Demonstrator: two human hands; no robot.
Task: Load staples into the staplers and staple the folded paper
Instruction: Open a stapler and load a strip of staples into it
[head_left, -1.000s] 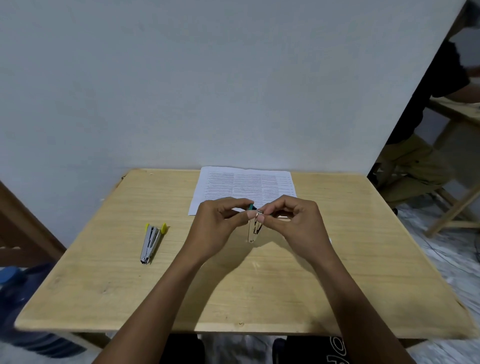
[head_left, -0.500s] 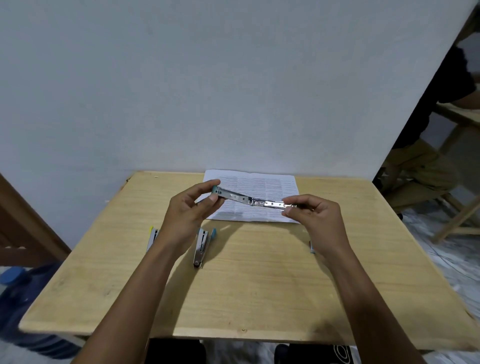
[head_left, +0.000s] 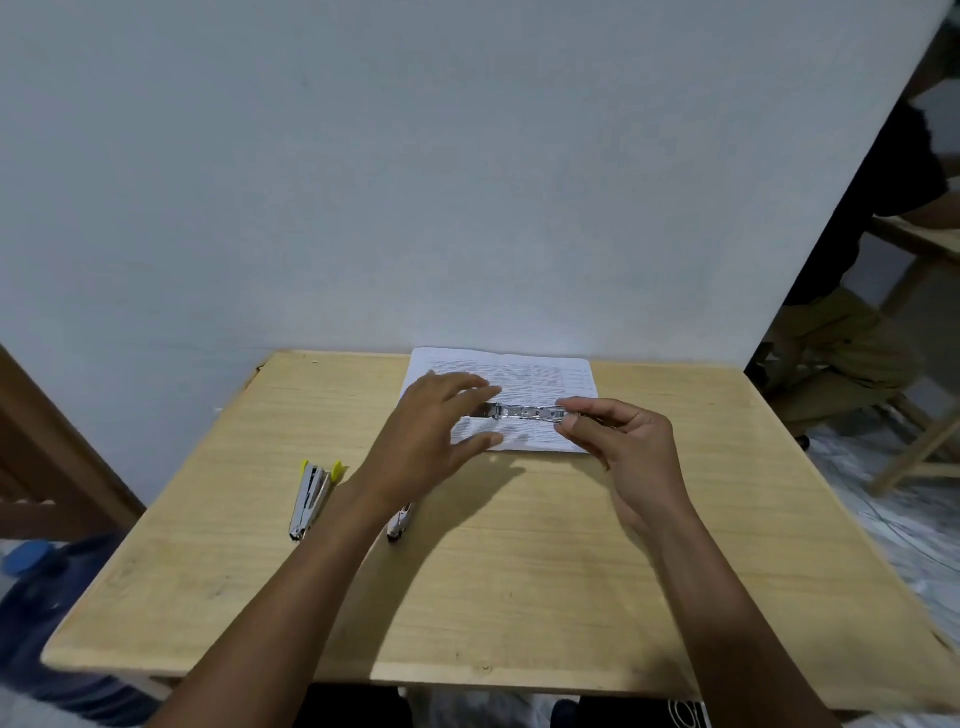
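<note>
A long silver strip, an unfolded stapler (head_left: 527, 412), hangs level above the printed paper (head_left: 540, 376) at the back of the table. My right hand (head_left: 621, 441) pinches its right end. My left hand (head_left: 434, 434) is at its left end with fingers spread, blurred, and I cannot tell if it touches the strip. A yellow-tipped stapler (head_left: 311, 496) lies on the table at the left. Another stapler (head_left: 401, 522) lies partly hidden under my left wrist.
The wooden table (head_left: 519, 597) stands against a white wall. A blue water bottle (head_left: 47, 582) sits on the floor at the left. A seated person (head_left: 852, 332) and another wooden table (head_left: 919, 239) are at the right.
My left hand has let go of the strip's left end and spread its fingers. The strip has shifted right and levelled out in my right hand. One second ago both hands held a small stapler.
</note>
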